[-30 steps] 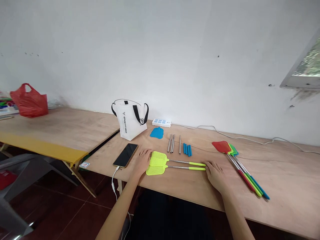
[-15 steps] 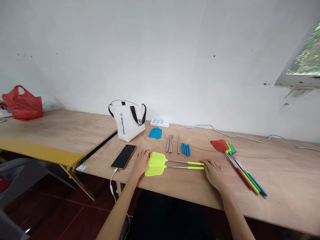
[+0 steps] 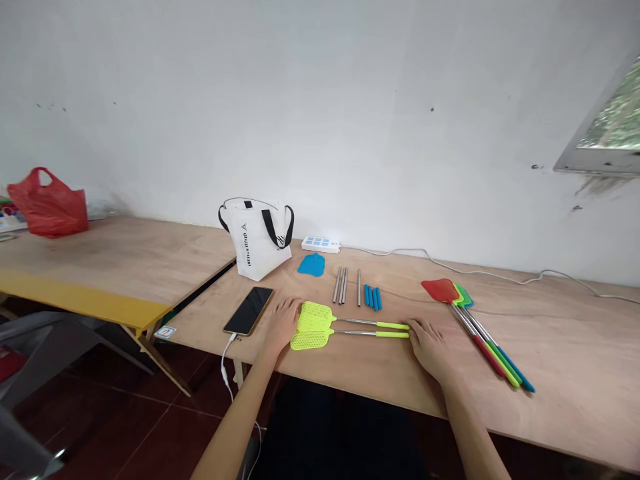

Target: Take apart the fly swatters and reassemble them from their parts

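Observation:
Two yellow-green fly swatters (image 3: 311,337) lie side by side on the wooden table, heads to the left and handles to the right. My left hand (image 3: 283,324) rests flat on the table by their heads, fingers stretched out. At the handle ends lies my right hand (image 3: 426,341), fingers extended and holding nothing. Beyond the swatters are several metal tubes (image 3: 343,287), several blue handle grips (image 3: 373,297) and a loose blue swatter head (image 3: 312,265). To the right lies a fanned stack of fly swatters (image 3: 480,333) with red, green and blue parts.
A phone (image 3: 249,311) on a white cable lies left of my left hand. Behind it stands a white bag (image 3: 260,243) with black straps, beside a power strip (image 3: 321,245). A red plastic bag (image 3: 49,205) sits on the adjoining table (image 3: 125,257) at the left.
The view has shifted very slightly. Both hands and the fly swatters keep their places.

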Motion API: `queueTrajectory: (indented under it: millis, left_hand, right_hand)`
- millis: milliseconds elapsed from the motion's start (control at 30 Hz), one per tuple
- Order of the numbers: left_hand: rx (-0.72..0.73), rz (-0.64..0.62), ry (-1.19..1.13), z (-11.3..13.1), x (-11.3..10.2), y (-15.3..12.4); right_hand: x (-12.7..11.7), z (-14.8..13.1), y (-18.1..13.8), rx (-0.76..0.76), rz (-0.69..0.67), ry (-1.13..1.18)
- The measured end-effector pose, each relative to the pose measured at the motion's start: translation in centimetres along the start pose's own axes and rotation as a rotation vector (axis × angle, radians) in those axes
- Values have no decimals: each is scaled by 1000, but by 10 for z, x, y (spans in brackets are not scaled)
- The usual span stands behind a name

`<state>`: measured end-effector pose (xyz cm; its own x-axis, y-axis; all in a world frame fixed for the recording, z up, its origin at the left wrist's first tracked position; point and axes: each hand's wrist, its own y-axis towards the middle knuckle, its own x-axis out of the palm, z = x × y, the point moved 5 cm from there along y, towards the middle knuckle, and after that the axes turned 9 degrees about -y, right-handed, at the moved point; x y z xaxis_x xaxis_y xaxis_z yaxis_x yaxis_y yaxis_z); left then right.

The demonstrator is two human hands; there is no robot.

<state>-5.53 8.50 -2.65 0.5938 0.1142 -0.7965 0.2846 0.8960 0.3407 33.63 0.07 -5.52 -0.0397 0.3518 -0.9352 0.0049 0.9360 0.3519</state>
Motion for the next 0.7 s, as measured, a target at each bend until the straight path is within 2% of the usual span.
queueTrajectory:
  millis: [700]
  left_hand:
    - [20, 10, 16, 0, 0, -2]
  right_hand:
    - [-2, -1, -1, 5, 44, 26]
